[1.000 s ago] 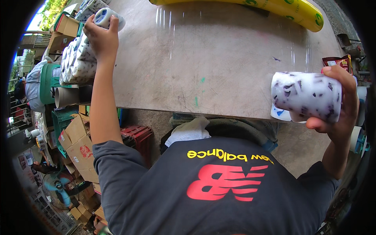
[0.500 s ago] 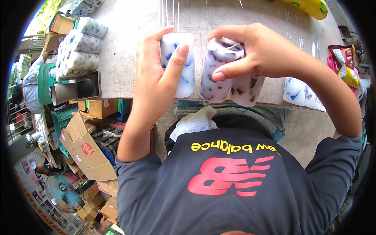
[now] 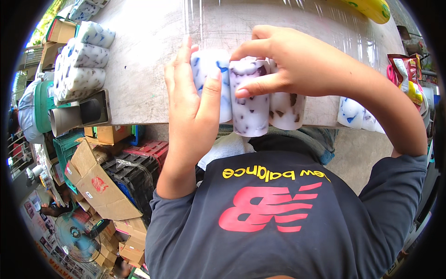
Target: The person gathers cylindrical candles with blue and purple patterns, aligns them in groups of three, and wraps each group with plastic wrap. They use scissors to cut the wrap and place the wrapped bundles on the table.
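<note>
Speckled cylinders (image 3: 251, 109), three in a close row, sit at the near edge of the table (image 3: 144, 83), between and under the person's hands. Far left, a fan (image 3: 75, 237) shows near the floor, and above it, along the table's left side, more white cylinders are packed in a block (image 3: 86, 56). Just below that block are a phone (image 3: 104, 104) and a grey cup (image 3: 64, 121); an opened carton (image 3: 104, 188) lies lower down. Next comes the left hand (image 3: 193, 100), curled around the blue-flecked cylinder (image 3: 225, 86), thumb across its front. Beside that is the purple-flecked cylinder, its upper end clamped by the right hand (image 3: 292, 60), its lower end overlapping the table's edge in view. The brown-flecked cylinder (image 3: 288, 111) is just right of it, partly hidden by that hand. Further right, past a gap, are more blue-flecked pieces (image 3: 351, 111), partly behind the forearm, then a yellow roll (image 3: 374, 9) at the far side and a red packet (image 3: 403, 69).
</note>
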`<action>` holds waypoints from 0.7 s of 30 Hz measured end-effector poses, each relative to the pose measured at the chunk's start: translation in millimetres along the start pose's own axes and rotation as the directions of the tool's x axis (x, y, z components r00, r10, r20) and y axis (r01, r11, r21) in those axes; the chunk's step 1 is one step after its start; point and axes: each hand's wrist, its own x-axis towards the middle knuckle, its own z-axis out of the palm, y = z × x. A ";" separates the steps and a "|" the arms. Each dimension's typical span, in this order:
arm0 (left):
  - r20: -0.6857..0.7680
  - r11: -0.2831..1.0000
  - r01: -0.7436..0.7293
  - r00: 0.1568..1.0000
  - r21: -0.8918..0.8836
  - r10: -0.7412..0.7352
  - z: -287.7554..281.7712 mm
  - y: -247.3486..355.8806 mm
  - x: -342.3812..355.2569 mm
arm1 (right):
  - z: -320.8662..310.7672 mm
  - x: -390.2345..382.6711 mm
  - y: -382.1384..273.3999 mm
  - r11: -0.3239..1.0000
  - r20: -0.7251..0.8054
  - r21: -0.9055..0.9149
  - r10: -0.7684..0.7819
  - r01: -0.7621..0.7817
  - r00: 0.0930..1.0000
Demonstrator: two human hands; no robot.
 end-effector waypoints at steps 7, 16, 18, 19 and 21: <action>0.156 0.974 -0.221 0.962 -0.042 0.225 -11.0 -30.0 -1.3 | 18.7 -13.4 14.9 0.986 -0.277 -0.112 -0.149 0.123 0.949; 0.280 0.897 -0.430 0.878 0.102 0.389 -20.2 -21.1 -16.3 | 41.1 -91.5 -12.8 0.965 -0.260 -0.262 -0.073 0.003 0.963; 0.289 0.907 -0.408 0.885 0.102 0.365 -17.2 -16.1 -16.3 | 66.5 -92.9 -8.1 0.983 -0.356 -0.182 -0.030 -0.038 0.934; 0.292 0.904 -0.419 0.878 0.089 0.378 -14.3 -16.1 -16.1 | 77.2 -91.5 -6.1 0.988 -0.396 -0.152 -0.024 -0.040 0.918; 0.290 0.900 -0.431 0.871 0.067 0.396 -9.6 -16.2 -17.0 | 92.1 -85.6 0.5 0.992 -0.495 -0.124 -0.055 -0.008 0.867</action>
